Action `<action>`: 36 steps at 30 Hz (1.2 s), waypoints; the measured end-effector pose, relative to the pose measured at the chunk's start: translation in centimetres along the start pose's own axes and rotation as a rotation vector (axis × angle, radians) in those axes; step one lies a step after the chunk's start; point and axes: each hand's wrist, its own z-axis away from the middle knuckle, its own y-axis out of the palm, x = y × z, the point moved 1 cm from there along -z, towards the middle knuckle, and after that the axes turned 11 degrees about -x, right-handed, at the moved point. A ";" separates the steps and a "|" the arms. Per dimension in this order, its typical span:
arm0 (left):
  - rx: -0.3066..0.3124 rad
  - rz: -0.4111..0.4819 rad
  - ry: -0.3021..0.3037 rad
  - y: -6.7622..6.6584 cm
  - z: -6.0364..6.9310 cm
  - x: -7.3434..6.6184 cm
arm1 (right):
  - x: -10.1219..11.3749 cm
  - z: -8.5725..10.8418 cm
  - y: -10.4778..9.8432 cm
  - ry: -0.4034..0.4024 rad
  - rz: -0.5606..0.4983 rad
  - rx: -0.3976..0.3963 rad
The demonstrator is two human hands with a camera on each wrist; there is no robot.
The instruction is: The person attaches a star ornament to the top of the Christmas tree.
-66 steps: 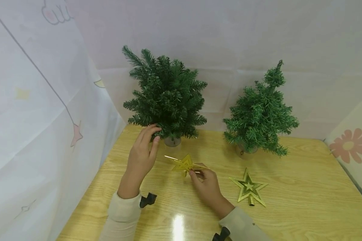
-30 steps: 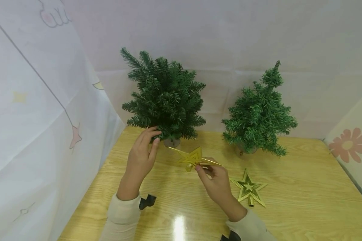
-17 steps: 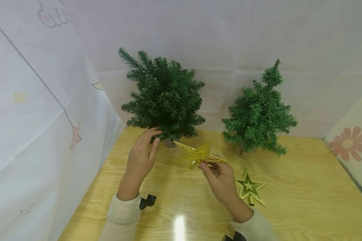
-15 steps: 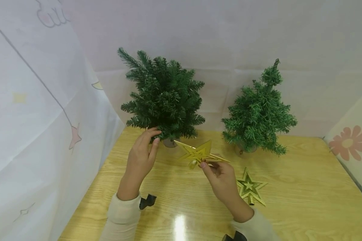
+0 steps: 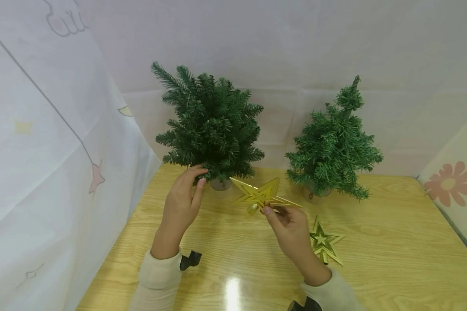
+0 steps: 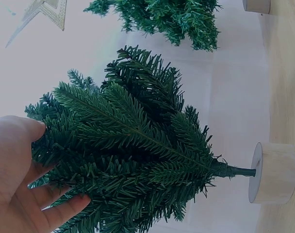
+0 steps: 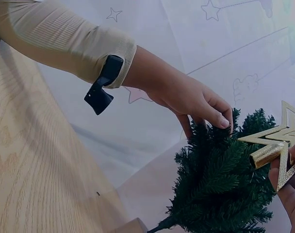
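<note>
My left hand touches the lower front branches of the bushy dark green artificial Christmas tree. In the left wrist view its fingers lie spread and fairly straight against the needles, with the thumb apart from them. My right hand pinches a gold star tree topper between thumb and fingers, raised over the table in front of that tree. The topper's tube shows in the right wrist view. A second gold star tree topper lies on the table, partly hidden behind my right hand and wrist.
A slimmer green tree stands at the back right on a round wooden base. Behind both trees hangs a pale cloth, and a printed cloth borders the wooden table on the left.
My right hand has moved rightward and slightly away from me with the star topper, whose face has tilted more into view. My left hand has stayed at the same branches.
</note>
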 end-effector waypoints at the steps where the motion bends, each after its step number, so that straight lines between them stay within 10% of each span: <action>1: 0.000 0.000 0.001 0.0 0.0 0.0 | 0.0 0.0 0.0 0.001 0.001 0.000; 36: 0.004 -0.007 0.002 0.1 0.0 0.0 | 0.4 -0.4 -0.7 0.002 -0.041 -0.059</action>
